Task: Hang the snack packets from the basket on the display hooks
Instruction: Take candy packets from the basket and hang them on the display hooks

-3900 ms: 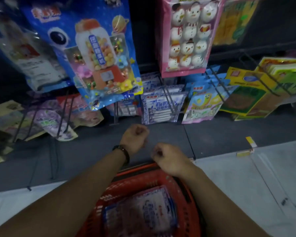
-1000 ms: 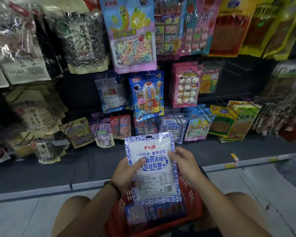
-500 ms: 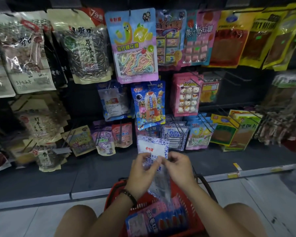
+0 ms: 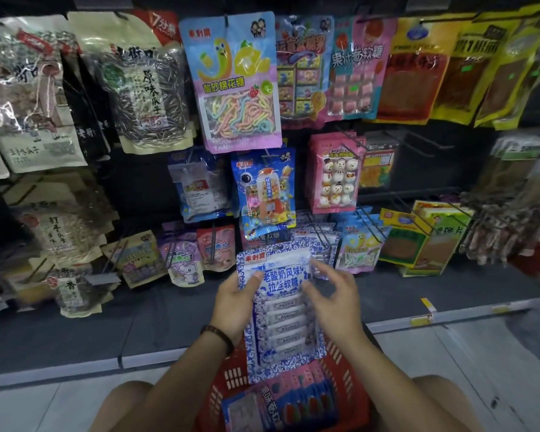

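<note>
Since the packet (image 4: pixel 281 307) is already up out of the basket (image 4: pixel 231 378) and facing the shelf print-side out, the step in hand looks to be getting its top hole onto a hook (image 4: pixel 320 236). The sensible target is the low row just behind it, where hung packets (image 4: pixel 312 241) with the same blue-and-white border sit. To do it well, both hands should move up to the top corners so the header is stretched flat rather than sagging. The hole should then be lined up with the hook's tip before pushing, and the packet slid straight back along the wire rather than at a slant, which could tear the film or knock its neighbours off. The hole itself is too small to make out here, so finding it by eye comes first. The packet is soft and long, and its lower end hangs over the basket, so it will likely swing if held by one edge only. The left hand (image 4: pixel 234 304) grips the packet's left edge about halfway up, thumb pressed on the front and fingers hidden behind. The right hand (image 4: pixel 334 297) is spread, its fingers loosely bent, with the fingertips (image 4: pixel 306 286) at or just touching the right edge and not visibly pinching it.
</note>
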Action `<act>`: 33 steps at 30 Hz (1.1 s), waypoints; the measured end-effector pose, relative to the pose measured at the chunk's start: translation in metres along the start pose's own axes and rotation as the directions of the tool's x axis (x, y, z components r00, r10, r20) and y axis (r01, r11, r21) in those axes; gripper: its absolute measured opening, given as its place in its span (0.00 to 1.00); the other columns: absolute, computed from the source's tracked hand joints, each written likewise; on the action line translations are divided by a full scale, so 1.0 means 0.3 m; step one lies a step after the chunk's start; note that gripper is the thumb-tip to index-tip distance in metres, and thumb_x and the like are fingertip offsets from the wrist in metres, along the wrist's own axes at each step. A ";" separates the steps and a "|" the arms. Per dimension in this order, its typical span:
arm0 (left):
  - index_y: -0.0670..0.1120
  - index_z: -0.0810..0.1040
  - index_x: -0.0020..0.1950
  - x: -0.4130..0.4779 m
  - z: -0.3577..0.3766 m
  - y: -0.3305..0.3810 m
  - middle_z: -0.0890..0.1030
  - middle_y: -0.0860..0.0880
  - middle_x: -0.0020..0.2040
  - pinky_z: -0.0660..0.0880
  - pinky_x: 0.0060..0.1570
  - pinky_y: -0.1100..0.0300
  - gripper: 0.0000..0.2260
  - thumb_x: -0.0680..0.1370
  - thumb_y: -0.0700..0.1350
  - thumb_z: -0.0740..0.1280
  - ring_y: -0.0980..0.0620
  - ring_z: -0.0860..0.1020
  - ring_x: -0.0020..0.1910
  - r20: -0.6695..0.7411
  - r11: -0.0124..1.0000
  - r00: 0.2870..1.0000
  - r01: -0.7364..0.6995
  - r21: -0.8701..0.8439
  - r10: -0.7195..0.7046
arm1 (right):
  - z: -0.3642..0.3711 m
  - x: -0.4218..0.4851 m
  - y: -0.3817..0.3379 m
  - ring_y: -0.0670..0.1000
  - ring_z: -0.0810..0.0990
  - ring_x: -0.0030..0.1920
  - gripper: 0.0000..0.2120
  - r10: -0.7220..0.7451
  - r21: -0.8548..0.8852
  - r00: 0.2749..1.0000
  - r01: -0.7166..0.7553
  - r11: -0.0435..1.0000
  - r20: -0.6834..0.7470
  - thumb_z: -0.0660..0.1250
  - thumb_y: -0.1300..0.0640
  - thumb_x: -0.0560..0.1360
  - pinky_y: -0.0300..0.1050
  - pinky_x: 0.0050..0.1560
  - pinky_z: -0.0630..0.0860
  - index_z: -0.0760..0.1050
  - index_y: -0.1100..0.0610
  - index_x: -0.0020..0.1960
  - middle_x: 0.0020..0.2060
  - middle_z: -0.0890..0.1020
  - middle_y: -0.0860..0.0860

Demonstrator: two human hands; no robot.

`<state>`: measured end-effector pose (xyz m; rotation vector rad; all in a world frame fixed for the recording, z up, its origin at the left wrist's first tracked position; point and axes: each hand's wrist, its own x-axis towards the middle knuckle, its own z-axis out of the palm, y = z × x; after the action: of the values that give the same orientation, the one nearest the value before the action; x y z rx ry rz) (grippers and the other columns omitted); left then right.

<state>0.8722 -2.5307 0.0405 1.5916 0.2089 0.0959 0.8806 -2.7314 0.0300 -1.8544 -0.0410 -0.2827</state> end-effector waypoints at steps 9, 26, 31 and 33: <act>0.52 0.83 0.63 0.074 0.050 0.047 0.87 0.54 0.59 0.78 0.67 0.42 0.11 0.81 0.53 0.70 0.51 0.84 0.61 0.029 0.999 0.999 0.039 -0.016 -0.039 | -0.015 0.087 0.102 0.40 0.67 0.30 0.38 0.037 0.036 0.999 -0.038 0.999 0.019 0.77 0.52 0.78 0.31 0.32 0.70 0.64 0.33 0.80 0.37 0.68 0.44; 0.53 0.81 0.59 0.385 0.429 -0.177 0.82 0.56 0.46 0.74 0.47 0.56 0.06 0.83 0.50 0.70 0.55 0.78 0.42 -0.102 0.949 0.994 -0.008 0.316 0.043 | -0.065 0.414 0.481 0.53 0.82 0.49 0.16 0.194 -0.071 0.943 -0.220 0.973 -0.269 0.76 0.44 0.77 0.47 0.48 0.72 0.76 0.51 0.58 0.49 0.83 0.48; 0.40 0.80 0.50 0.481 0.524 -0.272 0.71 0.36 0.40 0.69 0.34 0.62 0.04 0.82 0.40 0.70 0.48 0.71 0.35 -0.107 0.976 0.990 0.106 0.189 -0.087 | -0.074 0.507 0.631 0.54 0.83 0.52 0.19 0.280 -0.062 0.941 -0.296 0.953 -0.192 0.75 0.49 0.79 0.42 0.49 0.74 0.76 0.57 0.65 0.52 0.82 0.50; 0.46 0.81 0.46 0.534 0.555 -0.328 0.75 0.44 0.35 0.74 0.34 0.54 0.05 0.81 0.42 0.72 0.48 0.76 0.34 -0.130 0.976 0.989 0.101 0.194 -0.077 | -0.067 0.523 0.683 0.48 0.84 0.52 0.21 0.343 0.056 0.926 -0.338 0.939 -0.160 0.74 0.53 0.80 0.28 0.47 0.73 0.75 0.58 0.70 0.57 0.82 0.50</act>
<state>1.0536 -2.6611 -0.0742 1.7761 0.3950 0.1046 1.0645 -2.8300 -0.1231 -1.7680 0.3894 -0.1920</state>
